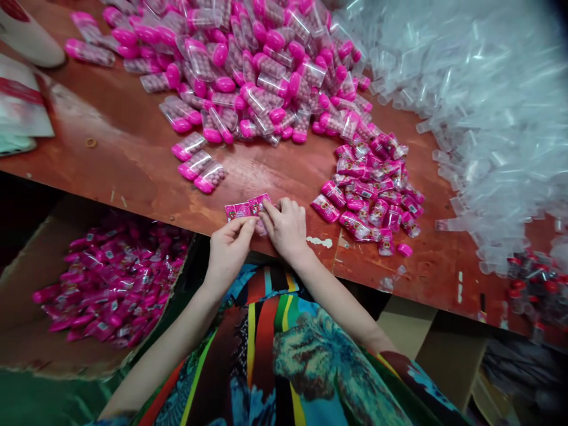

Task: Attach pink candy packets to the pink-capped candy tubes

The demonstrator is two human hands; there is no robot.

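At the table's front edge, my left hand (pixel 231 244) has thumb and forefinger pinched at a pink printed sleeve (pixel 238 211). My right hand (pixel 286 228) is closed close beside it, its fingertips at another pink printed part (pixel 258 203). Whether the two printed parts are one piece cannot be made out. Below the right fingers shows a bit of a clear, pinkish piece (pixel 261 227), mostly hidden. Beyond the hands lie a few clear candy tubes with pink caps (pixel 210 177). To the right is a heap of pink-wrapped candy tubes (pixel 364 192).
A large pile of unwrapped pink-capped tubes (pixel 261 77) covers the back of the reddish table (pixel 146 171). Clear empty tubes (pixel 488 106) spread over the right side. A cardboard box (pixel 26 260) at lower left holds pink-wrapped tubes. Red-capped pieces (pixel 532 281) lie far right.
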